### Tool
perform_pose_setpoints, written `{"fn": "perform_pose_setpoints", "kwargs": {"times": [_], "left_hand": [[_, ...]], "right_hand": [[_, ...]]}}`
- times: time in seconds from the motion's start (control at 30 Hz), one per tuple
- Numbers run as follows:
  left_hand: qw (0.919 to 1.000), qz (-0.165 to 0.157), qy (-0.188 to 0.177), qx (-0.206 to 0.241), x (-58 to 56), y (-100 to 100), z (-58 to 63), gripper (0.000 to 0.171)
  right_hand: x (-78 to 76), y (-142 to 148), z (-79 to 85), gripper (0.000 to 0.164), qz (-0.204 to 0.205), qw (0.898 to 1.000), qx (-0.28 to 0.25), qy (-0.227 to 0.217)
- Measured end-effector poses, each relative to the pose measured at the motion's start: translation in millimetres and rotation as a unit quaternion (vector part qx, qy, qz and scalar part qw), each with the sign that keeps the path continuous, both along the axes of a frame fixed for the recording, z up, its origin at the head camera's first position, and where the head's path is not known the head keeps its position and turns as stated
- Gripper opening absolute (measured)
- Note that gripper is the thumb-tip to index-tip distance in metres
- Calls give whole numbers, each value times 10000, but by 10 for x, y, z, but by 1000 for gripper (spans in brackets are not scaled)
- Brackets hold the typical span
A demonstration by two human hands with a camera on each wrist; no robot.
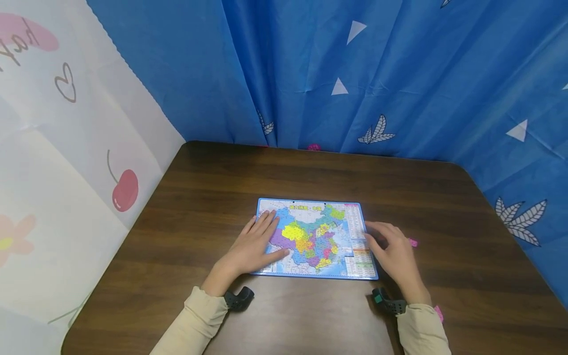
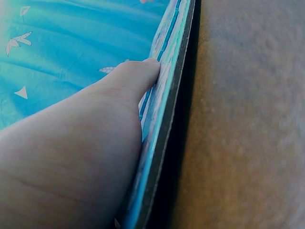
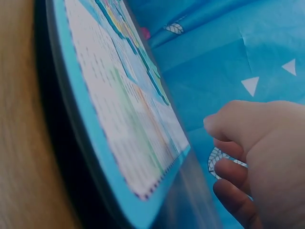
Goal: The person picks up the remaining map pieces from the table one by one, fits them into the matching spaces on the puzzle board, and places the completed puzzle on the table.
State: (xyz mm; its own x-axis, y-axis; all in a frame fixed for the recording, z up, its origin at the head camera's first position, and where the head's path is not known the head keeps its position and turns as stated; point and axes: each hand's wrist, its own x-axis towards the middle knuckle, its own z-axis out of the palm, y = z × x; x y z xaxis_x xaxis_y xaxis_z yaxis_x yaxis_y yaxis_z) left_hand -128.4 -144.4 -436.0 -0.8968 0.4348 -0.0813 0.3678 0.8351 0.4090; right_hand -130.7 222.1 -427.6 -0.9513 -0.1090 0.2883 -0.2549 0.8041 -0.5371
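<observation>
A map puzzle board (image 1: 310, 268) with a blue border lies on the table, its coloured regions in the middle and columns of small print along its right side. Spread across the board's left part is my left hand (image 1: 250, 246), palm down, fingers straight, thumb pointing inward over the map. The left wrist view has this thumb (image 2: 138, 76) resting on the board's surface beside its thick dark edge. My right hand (image 1: 395, 251) hovers at the board's right edge with fingers loosely bent. In the right wrist view, those fingers (image 3: 236, 200) hold nothing and stand apart from the board.
Pink pieces show on the brown wooden table (image 1: 213, 172): one small pink piece (image 1: 413, 242) beyond the right hand, another pink piece (image 1: 439, 313) partly behind the right sleeve. A blue curtain (image 1: 301, 74) hangs behind the table, a white printed cloth (image 1: 88, 148) at left.
</observation>
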Motion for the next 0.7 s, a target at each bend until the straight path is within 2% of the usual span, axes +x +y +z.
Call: {"fn": "perform_pose_setpoints", "kwargs": {"times": [0.33, 0.5, 0.7], "left_hand": [[10000, -1, -17, -44, -10, -12, -25, 95], [10000, 3, 9, -89, -20, -10, -38, 95], [9999, -5, -14, -99, -21, -5, -24, 95]], "right_hand": [[-5, 125, 3, 37, -267, 9993, 130, 208], [-18, 182, -4, 46, -534, 9980, 99, 334], [-19, 238, 9, 52, -884, 9960, 76, 95]]}}
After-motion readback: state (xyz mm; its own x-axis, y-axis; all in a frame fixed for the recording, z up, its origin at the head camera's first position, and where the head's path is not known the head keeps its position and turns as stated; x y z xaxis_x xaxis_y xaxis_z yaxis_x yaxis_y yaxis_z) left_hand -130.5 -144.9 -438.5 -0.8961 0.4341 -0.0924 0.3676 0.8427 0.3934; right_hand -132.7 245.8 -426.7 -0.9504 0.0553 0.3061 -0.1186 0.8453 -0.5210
